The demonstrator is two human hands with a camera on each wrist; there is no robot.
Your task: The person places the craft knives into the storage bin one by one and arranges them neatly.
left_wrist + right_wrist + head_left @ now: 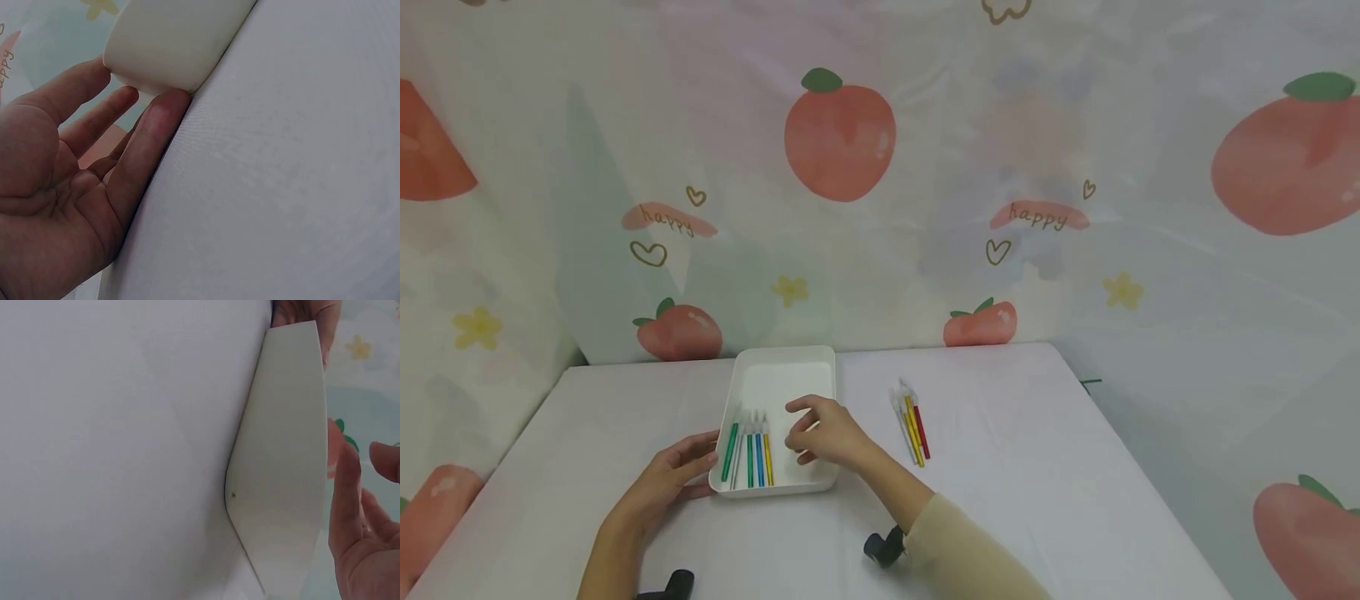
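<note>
We saw a white tray [782,375] lying on the table [1037,517], set lengthwise away from the person, towards the printed backdrop [917,250]. In its near left part lay five pens: a green one [728,454] at the left, then a pale one [737,462], a second green one [750,462], a blue one [759,461] and a yellow one [768,461], side by side with their clear ends pointing away. We saw the left hand [662,477] beside the tray's near left corner, its extended fingertips touching the outer wall without gripping it. The right hand [829,431] hung over the tray's right half, released, its fingers loosely bent and spread apart. To the right of the tray, well apart from it, we noticed a small bunch of pens [913,429], with yellow, red and pale ones among them. A beige sleeve [977,550] covered the right forearm.
</note>
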